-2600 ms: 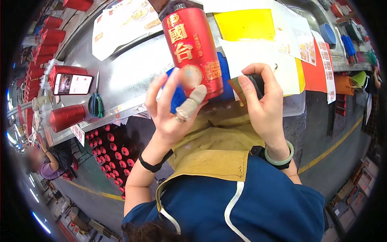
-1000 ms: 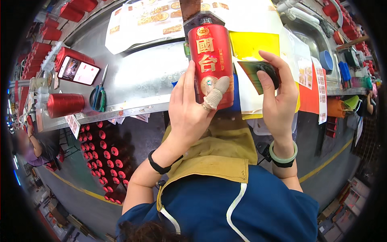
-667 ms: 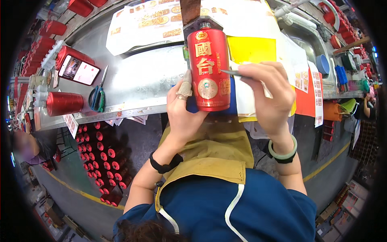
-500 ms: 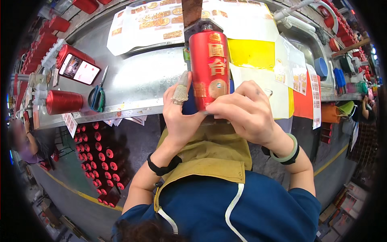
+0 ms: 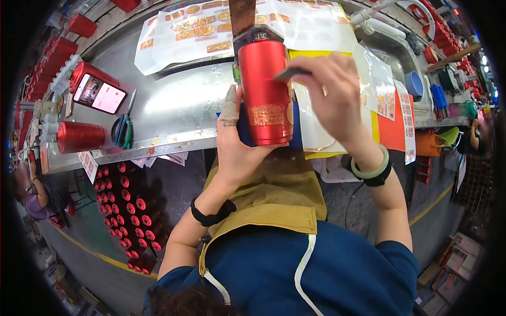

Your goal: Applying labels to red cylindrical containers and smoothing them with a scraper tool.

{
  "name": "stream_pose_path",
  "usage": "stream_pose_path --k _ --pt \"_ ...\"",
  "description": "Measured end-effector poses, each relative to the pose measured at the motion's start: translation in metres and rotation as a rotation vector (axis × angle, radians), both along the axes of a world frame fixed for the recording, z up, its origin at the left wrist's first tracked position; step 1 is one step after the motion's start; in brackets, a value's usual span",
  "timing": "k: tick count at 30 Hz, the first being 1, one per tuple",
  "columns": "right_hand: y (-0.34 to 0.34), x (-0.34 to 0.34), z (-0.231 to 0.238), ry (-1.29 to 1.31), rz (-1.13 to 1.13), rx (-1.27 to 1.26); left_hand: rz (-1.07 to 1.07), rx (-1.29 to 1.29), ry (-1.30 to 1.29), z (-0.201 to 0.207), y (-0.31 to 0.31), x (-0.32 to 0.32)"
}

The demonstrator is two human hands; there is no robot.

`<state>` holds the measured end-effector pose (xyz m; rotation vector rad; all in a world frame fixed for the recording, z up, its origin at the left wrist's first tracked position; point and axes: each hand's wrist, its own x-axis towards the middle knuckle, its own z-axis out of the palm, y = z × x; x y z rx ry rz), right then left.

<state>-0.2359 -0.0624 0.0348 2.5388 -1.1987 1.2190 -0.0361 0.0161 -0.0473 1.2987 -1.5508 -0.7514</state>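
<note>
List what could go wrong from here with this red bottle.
1. The dark flat tool in the right hand, close to the red bottle, could scratch its glossy surface.
2. The round bottle might roll or slip, since only the left hand appears to steady it, at its lower end.
3. The scissors, lying near the metal table's front edge, could get knocked off.

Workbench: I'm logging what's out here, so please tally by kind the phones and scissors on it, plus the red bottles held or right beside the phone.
Red bottles: 3 (held bottle, rear bottle behind the phone, front bottle)
Phones: 1
Scissors: 1 pair
Total: 5
</note>
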Motion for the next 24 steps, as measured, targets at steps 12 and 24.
stream_pose_path --k 12,24 --pt "0.021 -0.015 0.017 -0.284 -0.154 0.163 0.054 -0.480 -0.816 0.029 0.004 -0.010" --pt "0.046 -0.006 -0.008 -0.138 0.041 0.266 0.118 -0.343 -0.298 -0.001 0.013 0.000"
